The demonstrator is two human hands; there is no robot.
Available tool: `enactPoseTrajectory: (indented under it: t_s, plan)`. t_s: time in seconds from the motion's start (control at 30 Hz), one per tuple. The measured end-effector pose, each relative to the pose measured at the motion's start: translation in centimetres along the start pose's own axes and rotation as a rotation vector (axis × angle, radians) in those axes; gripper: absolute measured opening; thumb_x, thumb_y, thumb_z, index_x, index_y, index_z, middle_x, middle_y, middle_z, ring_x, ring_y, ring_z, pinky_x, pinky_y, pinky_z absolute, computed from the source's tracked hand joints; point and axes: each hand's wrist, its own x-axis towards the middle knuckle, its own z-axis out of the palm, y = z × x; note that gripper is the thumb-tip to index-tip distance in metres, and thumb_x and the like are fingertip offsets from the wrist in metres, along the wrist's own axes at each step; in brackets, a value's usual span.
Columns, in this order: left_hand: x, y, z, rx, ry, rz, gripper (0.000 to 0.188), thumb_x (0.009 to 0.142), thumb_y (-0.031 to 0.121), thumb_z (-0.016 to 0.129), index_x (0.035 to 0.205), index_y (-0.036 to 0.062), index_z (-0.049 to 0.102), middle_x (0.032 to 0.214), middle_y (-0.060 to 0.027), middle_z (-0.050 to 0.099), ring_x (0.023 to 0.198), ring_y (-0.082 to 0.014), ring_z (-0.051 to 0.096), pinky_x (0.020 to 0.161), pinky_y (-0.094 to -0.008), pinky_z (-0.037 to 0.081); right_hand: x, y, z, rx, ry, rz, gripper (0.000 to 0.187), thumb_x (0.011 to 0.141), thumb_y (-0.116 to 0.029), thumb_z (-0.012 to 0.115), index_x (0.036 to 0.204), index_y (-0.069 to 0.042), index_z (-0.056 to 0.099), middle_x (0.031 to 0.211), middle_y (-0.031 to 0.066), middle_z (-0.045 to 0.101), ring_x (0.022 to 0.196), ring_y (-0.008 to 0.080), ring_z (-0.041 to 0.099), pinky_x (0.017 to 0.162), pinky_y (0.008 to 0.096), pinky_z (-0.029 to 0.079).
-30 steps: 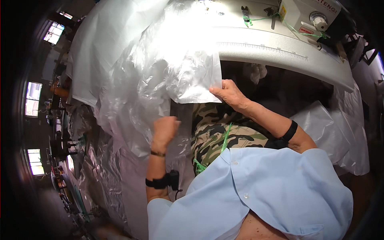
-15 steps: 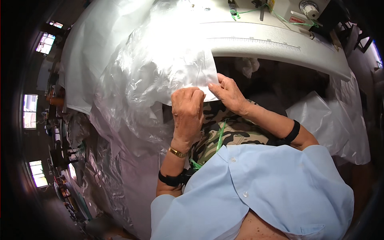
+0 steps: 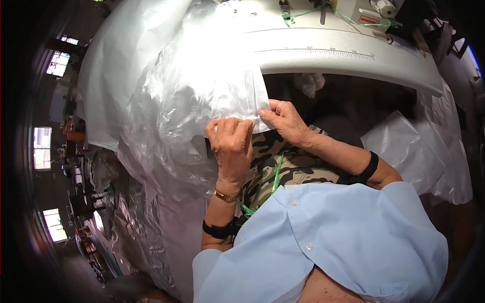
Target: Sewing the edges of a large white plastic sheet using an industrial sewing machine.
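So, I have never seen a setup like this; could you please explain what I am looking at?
Gladly. There is no robot here, only a person's two bare hands. The view comes from the left one of two wide fisheye cameras worn on the head, looking down, so straight edges bend. A crinkled, translucent white plastic-looking sheet spreads over a pale table with a curved front edge. The right hand pinches it near its corner; the left hand, fingers bunched, appears to pinch its lower edge. Farther back, toward the right, are a white machine housing with a round dial and a thin green cord.
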Motion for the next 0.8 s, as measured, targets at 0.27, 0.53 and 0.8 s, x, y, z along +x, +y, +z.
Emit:
enactPoseTrajectory:
  t_s: [0.27, 0.53, 0.8]
  plan:
    - [0.7, 1.8, 0.2, -0.028, 0.085, 0.074, 0.008, 0.086, 0.005, 0.066, 0.087, 0.0057, 0.059, 0.082, -0.0082, 0.059, 0.083, -0.0267, 0.057, 0.087, -0.0399, 0.038, 0.0, -0.7, 0.3, 0.08, -0.01, 0.023, 0.027, 0.097, -0.018, 0.055, 0.098, 0.006, 0.066, 0.076, -0.0006, 0.061, 0.071, 0.0043, 0.05, 0.062, 0.0256, 0.045]
    - [0.6, 1.6, 1.7, -0.01, -0.053, 0.126, 0.007, 0.09, 0.007, 0.062, 0.087, 0.0065, 0.055, 0.079, -0.0068, 0.056, 0.076, -0.0242, 0.056, 0.09, -0.042, 0.037, 0.3, -1.2, -1.6, 0.295, -0.312, 0.227, 0.028, 0.098, -0.014, 0.05, 0.116, 0.003, 0.062, 0.096, 0.0022, 0.066, 0.086, 0.0066, 0.061, 0.08, 0.0247, 0.051]
    - [0.7, 1.3, 1.5, 0.068, -0.104, 0.166, 0.009, 0.089, 0.006, 0.062, 0.085, 0.0082, 0.054, 0.074, -0.0049, 0.052, 0.072, -0.0215, 0.054, 0.095, -0.043, 0.035, -0.4, -3.5, -2.1, 0.565, -0.388, 0.344, 0.022, 0.096, -0.017, 0.052, 0.103, -0.001, 0.065, 0.091, 0.001, 0.064, 0.085, 0.0072, 0.061, 0.08, 0.0289, 0.051]
